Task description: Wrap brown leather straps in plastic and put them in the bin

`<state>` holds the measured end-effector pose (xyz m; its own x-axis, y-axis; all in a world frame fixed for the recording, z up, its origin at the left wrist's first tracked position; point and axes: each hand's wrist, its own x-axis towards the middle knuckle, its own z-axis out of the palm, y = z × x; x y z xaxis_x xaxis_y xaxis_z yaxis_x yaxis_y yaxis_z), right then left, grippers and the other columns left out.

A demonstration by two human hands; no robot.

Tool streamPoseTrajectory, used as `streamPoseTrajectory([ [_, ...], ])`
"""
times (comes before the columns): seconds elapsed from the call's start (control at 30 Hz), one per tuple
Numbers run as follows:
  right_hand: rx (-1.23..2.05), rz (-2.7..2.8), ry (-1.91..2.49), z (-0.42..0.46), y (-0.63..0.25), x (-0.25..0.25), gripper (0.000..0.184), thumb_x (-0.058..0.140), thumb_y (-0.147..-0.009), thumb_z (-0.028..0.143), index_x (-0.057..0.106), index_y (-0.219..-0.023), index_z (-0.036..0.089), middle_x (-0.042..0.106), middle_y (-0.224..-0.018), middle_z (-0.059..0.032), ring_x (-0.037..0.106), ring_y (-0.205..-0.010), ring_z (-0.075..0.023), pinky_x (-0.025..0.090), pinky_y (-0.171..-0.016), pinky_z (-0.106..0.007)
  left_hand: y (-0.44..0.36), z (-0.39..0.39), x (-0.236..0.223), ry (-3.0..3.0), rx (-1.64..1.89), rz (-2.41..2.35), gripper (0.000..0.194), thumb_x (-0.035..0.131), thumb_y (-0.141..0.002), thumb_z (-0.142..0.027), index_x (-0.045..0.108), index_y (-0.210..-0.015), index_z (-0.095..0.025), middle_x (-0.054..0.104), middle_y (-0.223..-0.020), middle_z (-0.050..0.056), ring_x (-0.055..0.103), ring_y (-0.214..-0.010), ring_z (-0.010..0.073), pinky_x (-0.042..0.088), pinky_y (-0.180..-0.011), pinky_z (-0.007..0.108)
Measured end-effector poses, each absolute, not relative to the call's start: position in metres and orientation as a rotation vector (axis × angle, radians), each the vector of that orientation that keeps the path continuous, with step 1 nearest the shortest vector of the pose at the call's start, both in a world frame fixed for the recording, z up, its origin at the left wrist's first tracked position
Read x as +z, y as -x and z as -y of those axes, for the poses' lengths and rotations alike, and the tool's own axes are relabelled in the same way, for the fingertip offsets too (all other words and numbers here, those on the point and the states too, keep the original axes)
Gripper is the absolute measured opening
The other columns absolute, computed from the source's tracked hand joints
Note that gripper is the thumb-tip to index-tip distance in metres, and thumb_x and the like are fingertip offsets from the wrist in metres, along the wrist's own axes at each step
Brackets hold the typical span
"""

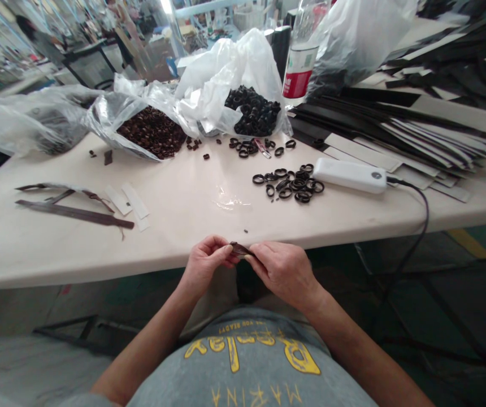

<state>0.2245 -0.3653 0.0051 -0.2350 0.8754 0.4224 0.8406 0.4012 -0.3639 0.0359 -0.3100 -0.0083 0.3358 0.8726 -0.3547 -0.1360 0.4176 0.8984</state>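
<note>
Both hands meet just below the front edge of the pale table (192, 209). My left hand (205, 261) and my right hand (283, 270) each pinch one end of a small dark brown strip (239, 249) held between them. Fingers of both hands are closed on it. A loose cluster of black rings (290, 183) lies on the table ahead, a little to the right. Further back, an open plastic bag holds brown loops (153, 131) and a white bag holds black rings (252, 110).
A white power bank (350, 174) with a black cable (421, 220) lies right of the rings. Long dark strips and pale backing pieces (395, 127) pile at the right. Brown strips (73, 212) and white paper slips (135, 200) lie at the left. A plastic bottle (300, 62) stands behind.
</note>
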Motion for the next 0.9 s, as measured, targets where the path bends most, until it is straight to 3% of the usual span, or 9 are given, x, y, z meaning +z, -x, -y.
streamPoseTrajectory([
  [0.3, 0.037, 2.131, 1.442, 0.365, -0.220, 0.007, 0.032, 0.045, -0.102, 0.026, 0.062, -0.077, 0.017, 0.063, -0.068, -0.0019, 0.054, -0.062, -0.0163, 0.028, -0.061, -0.032, -0.035, 0.307, 0.001, -0.696, 0.777, -0.982, 0.029, 0.090, -0.058, -0.031, 0.069, -0.068, -0.013, 0.073, -0.072, 0.002, 0.068, -0.067, 0.0120, 0.056, -0.064, 0.020],
  [0.47, 0.012, 2.138, 1.430, 0.365, -0.220, 0.006, 0.032, 0.045, -0.103, 0.025, 0.062, -0.077, 0.017, 0.062, -0.067, -0.0020, 0.053, -0.061, -0.0163, 0.027, -0.061, -0.032, -0.034, 0.305, 0.004, -0.662, 0.717, -0.989, 0.030, 0.092, -0.054, -0.029, 0.069, -0.065, -0.013, 0.073, -0.082, 0.002, 0.067, -0.071, 0.0127, 0.051, -0.056, 0.018],
  [0.73, -0.023, 2.103, 1.380, 0.366, -0.219, 0.003, 0.033, 0.045, -0.103, 0.026, 0.063, -0.078, 0.015, 0.061, -0.066, -0.0026, 0.052, -0.062, -0.0156, 0.027, -0.061, -0.032, -0.028, 0.305, 0.005, -0.840, 0.704, -0.887, 0.028, 0.088, -0.064, -0.030, 0.066, -0.062, -0.013, 0.065, -0.068, 0.000, 0.056, -0.061, 0.0069, 0.043, -0.058, 0.016],
  [0.9, 0.019, 2.115, 1.345, 0.364, -0.216, 0.005, 0.035, 0.043, -0.104, 0.028, 0.062, -0.078, 0.016, 0.061, -0.067, -0.0027, 0.052, -0.063, -0.0156, 0.029, -0.061, -0.032, -0.030, 0.306, 0.006, -0.772, 0.700, -0.913, 0.031, 0.091, -0.058, -0.029, 0.066, -0.071, -0.016, 0.062, -0.059, -0.003, 0.054, -0.052, 0.0073, 0.041, -0.051, 0.017],
])
